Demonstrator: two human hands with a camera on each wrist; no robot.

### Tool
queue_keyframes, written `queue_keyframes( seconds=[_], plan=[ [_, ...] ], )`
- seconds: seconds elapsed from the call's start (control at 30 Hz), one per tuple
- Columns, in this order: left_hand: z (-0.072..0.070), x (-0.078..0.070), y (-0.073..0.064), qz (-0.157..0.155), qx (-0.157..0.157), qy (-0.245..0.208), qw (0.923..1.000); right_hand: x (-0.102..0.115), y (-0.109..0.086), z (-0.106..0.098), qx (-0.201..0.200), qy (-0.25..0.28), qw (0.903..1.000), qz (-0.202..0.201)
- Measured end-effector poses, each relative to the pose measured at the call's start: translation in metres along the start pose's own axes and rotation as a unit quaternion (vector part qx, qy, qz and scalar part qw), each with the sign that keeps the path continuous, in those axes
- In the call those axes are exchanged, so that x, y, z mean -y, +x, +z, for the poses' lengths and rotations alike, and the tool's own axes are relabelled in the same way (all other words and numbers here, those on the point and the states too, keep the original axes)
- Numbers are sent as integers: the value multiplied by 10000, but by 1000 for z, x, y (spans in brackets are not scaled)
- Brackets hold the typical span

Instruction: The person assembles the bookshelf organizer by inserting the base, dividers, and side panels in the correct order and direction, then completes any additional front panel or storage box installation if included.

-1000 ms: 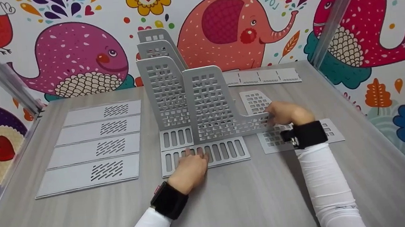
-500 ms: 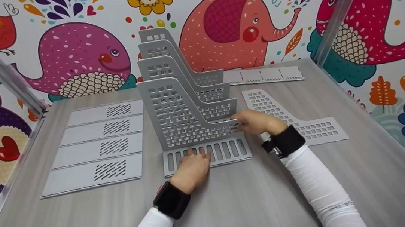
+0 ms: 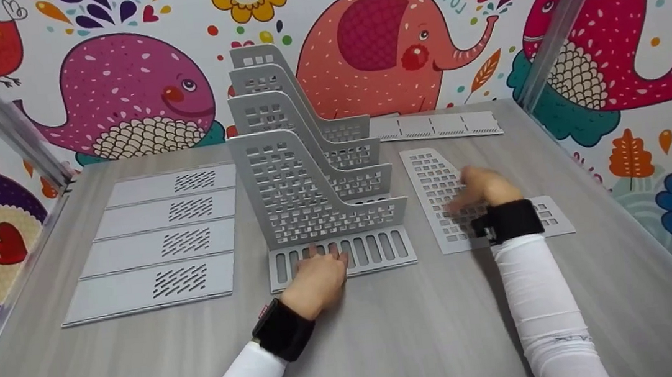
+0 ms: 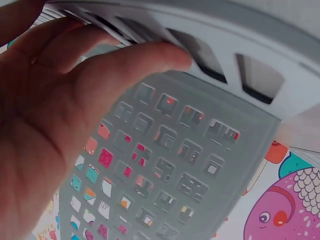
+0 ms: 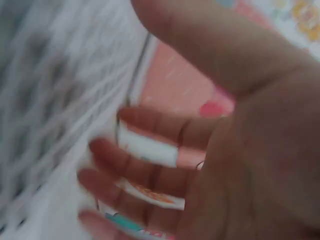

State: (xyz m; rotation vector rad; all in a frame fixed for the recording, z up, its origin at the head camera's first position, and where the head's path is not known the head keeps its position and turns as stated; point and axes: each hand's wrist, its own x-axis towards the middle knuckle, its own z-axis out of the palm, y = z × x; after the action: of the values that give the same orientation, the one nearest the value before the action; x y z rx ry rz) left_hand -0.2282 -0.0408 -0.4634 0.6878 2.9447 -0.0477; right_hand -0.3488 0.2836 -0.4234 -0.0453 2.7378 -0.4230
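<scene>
Head view: at centre frame, on the pale wood-grain counter [image 3: 401, 338], lies a grey slotted rectangular base [image 3: 381, 265], with four grey perforated upright panels with stepped, curved profiles [image 3: 321, 221] ranked one behind another from it towards the rear. The left hand [image 3: 315, 278], below a black wristband and white sleeve, rests on the base at lower centre, fingers extended across the slots before the front panel. The right hand [image 3: 486, 191], slightly blurred, is at right of centre over a pale grey perforated flat panel of similar profile [image 3: 433, 194]; contact with it cannot be determined. At left of frame lie four light grey rectangular plates with diagonal slots [image 3: 158, 244], arranged in rows; a narrow white marked strip [image 3: 436, 127] lies at upper right of centre, near the cartoon-printed wall [image 3: 372, 60]. Left wrist view: the thumb touches the slotted base, which crosses the upper frame; the fingers, partly hidden, lie at upper left, the grip relaxed and narrow. Right wrist view: grip wide, thumb well apart from four spread fingers; a blurred perforated surface occupies the left side, its contact with the fingertips unclear.
</scene>
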Motion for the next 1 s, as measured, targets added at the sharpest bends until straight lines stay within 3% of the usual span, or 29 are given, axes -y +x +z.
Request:
queue_keyframes(
  seconds=[0.1,0.37,0.6,0.7,0.8,0.9,1.0],
  plan=[
    [-2,0,0,-20,38,-83,10000,-17,2,1,138,108,9981,588],
    [-3,4,1,13,39,-223,9997,-34,2,0,456,360,9938,943],
    [-1,4,0,26,0,-265,9996,-48,0,-5,715,190,9968,313],
    [0,4,-1,31,-64,-279,9996,-54,-6,-11,703,662,9952,-151],
    [1,3,-2,62,-113,-314,9994,-60,-17,-19,909,1710,9776,-825],
    [0,3,-1,29,-94,-321,9994,-61,-28,-28,1339,2613,9428,-1581],
    [0,3,0,-22,-48,-334,9994,-57,-36,-35,1393,2769,9241,-2235]
  ],
)
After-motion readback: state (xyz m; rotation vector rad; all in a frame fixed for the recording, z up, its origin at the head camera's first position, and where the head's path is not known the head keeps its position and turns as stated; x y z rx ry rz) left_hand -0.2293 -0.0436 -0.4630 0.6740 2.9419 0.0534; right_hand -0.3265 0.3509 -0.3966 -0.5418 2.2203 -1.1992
